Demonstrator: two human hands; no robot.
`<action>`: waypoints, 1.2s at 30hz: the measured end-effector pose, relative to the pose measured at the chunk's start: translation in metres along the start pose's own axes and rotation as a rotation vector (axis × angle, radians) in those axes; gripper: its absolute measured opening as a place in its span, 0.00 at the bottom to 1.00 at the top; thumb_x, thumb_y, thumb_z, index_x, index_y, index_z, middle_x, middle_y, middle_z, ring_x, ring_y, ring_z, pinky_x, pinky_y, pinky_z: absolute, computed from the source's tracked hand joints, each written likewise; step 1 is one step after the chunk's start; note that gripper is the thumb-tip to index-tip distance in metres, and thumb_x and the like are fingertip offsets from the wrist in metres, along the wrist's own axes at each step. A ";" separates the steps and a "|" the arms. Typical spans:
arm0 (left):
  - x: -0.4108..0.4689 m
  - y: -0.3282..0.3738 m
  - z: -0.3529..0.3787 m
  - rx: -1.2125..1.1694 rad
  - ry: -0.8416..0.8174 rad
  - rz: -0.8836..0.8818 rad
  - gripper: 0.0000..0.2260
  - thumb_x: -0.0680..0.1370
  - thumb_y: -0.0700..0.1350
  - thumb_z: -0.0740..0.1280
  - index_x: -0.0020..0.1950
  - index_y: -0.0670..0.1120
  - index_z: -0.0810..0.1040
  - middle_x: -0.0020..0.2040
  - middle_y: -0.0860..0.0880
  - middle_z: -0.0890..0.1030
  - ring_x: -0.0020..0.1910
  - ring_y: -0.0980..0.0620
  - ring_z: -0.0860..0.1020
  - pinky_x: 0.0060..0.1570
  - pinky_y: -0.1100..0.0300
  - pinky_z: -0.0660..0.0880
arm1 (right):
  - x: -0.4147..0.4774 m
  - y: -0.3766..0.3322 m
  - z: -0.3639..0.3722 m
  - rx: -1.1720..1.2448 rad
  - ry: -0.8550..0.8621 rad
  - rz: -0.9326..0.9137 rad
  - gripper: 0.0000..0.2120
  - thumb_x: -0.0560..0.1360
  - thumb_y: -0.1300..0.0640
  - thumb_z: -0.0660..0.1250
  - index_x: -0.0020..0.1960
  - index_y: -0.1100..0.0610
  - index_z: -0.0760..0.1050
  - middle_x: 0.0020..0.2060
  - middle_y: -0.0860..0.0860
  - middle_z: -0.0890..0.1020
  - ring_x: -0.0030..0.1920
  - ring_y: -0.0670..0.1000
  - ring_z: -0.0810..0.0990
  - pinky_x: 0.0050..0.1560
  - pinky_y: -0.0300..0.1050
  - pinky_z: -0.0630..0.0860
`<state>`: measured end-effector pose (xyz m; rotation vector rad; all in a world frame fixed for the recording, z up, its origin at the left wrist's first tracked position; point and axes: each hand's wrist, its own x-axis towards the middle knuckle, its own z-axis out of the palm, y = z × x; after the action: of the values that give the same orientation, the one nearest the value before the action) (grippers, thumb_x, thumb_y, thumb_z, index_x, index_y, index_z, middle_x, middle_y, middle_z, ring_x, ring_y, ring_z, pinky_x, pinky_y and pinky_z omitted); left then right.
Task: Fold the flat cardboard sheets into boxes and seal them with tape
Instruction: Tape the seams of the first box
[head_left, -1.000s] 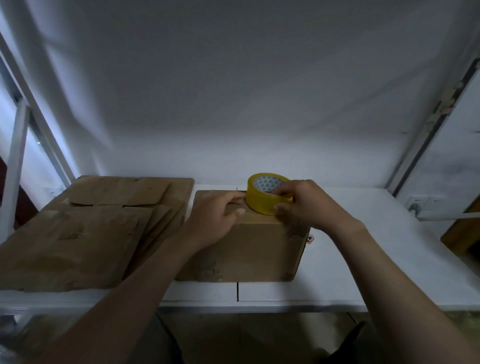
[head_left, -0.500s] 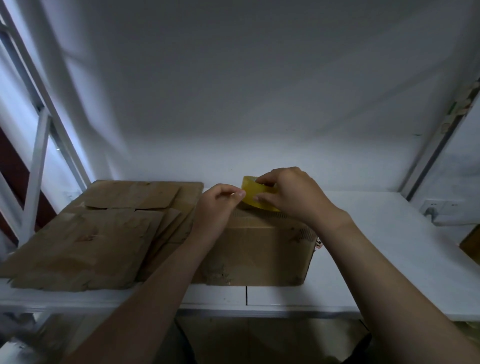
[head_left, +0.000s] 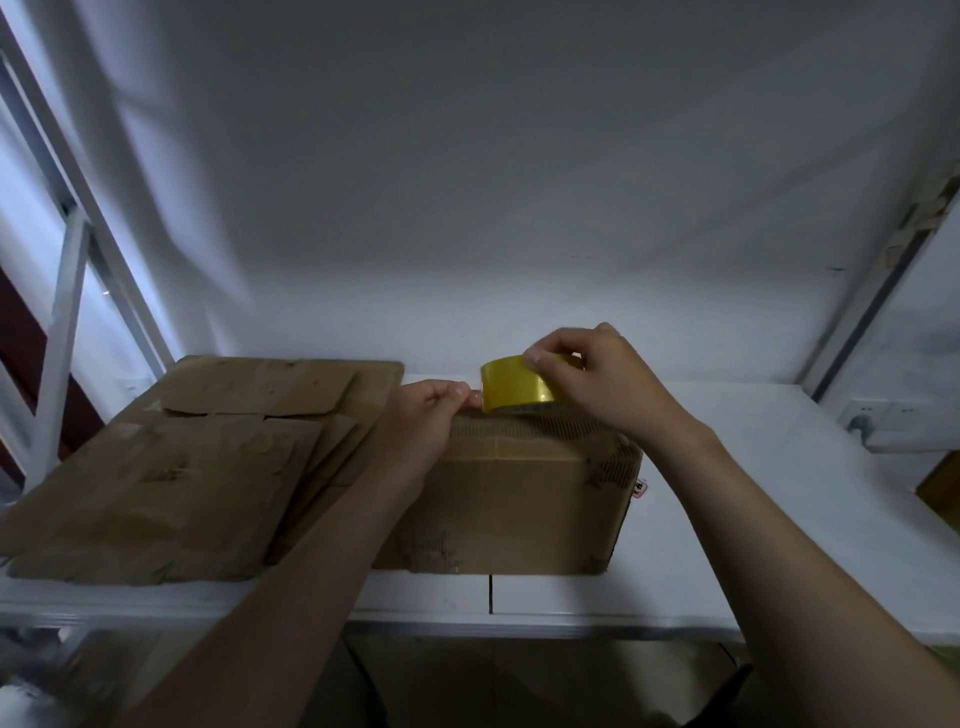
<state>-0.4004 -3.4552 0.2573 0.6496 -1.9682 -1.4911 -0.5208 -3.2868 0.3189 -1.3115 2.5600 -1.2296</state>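
Observation:
A folded brown cardboard box (head_left: 519, 509) stands on the white table (head_left: 753, 519), its top flaps closed. My right hand (head_left: 597, 379) grips a yellow tape roll (head_left: 511, 387) held on edge above the box's far top edge. My left hand (head_left: 431, 415) sits just left of the roll, its fingers curled, thumb and fingertips pinching at the roll's left side where the tape end would be; the tape end itself is too small to make out. A stack of flat cardboard sheets (head_left: 171, 467) lies to the left of the box.
A white wall rises right behind the table. A white metal frame (head_left: 62, 322) stands at the left. A wall socket (head_left: 883, 415) is at the right, past the table's end. The table's front edge runs just below the box.
My right hand has tipped the tape roll up on edge and lifted it a little. My left hand has left the box top and now pinches at the roll's left side.

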 end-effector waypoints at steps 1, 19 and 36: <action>-0.001 0.000 0.000 0.004 -0.002 0.012 0.12 0.82 0.48 0.65 0.44 0.50 0.87 0.45 0.57 0.86 0.50 0.60 0.80 0.52 0.58 0.74 | -0.001 0.001 0.000 0.030 0.021 0.017 0.12 0.80 0.41 0.64 0.51 0.46 0.82 0.47 0.42 0.81 0.50 0.39 0.75 0.44 0.36 0.67; -0.001 0.001 -0.008 0.056 -0.051 0.103 0.07 0.81 0.46 0.67 0.46 0.55 0.82 0.45 0.58 0.84 0.45 0.65 0.80 0.44 0.67 0.72 | 0.009 0.017 -0.008 0.352 -0.071 0.199 0.34 0.74 0.61 0.72 0.75 0.42 0.65 0.57 0.53 0.81 0.53 0.52 0.84 0.56 0.54 0.82; 0.002 0.018 -0.004 -0.002 -0.187 -0.088 0.09 0.82 0.45 0.64 0.48 0.47 0.83 0.43 0.51 0.86 0.48 0.53 0.83 0.57 0.56 0.77 | -0.004 0.056 0.021 0.093 0.121 -0.169 0.33 0.80 0.63 0.68 0.78 0.40 0.64 0.56 0.48 0.74 0.55 0.41 0.73 0.51 0.29 0.72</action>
<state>-0.4000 -3.4543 0.2759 0.6223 -2.1003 -1.6594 -0.5495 -3.2785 0.2664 -1.5050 2.4771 -1.4803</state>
